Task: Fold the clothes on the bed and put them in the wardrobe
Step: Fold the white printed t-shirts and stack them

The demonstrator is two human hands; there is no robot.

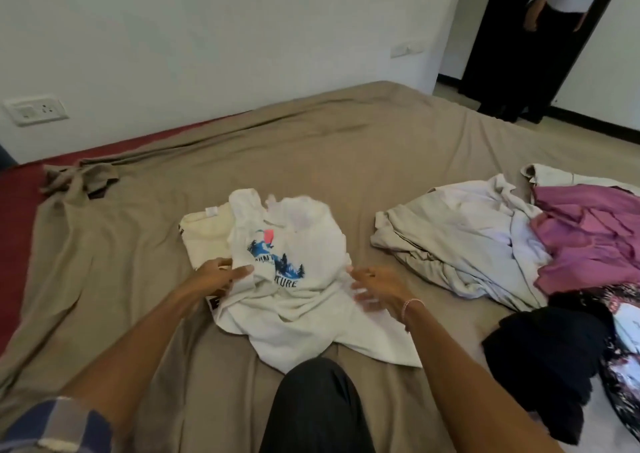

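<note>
A white T-shirt (298, 289) with a blue mountain print lies crumpled in the middle of the bed (346, 161). Under its left side sits a folded cream garment (204, 234). My left hand (221, 276) pinches the T-shirt's left edge between thumb and fingers. My right hand (377, 286) hovers at the shirt's right edge, fingers spread and blurred, holding nothing that I can see. At the right lies a pile of unfolded clothes: a beige and white heap (460, 237), a purple garment (588, 241), a black one (550, 355) and a floral one (623, 359). No wardrobe is in view.
My knee in dark trousers (315, 407) rests on the bed's near edge. A bunched corner of the tan sheet (76, 178) lies at the left, with red mattress (17, 217) exposed. A person (554, 19) stands in the doorway at the far right. Wall sockets (34, 109) sit at left.
</note>
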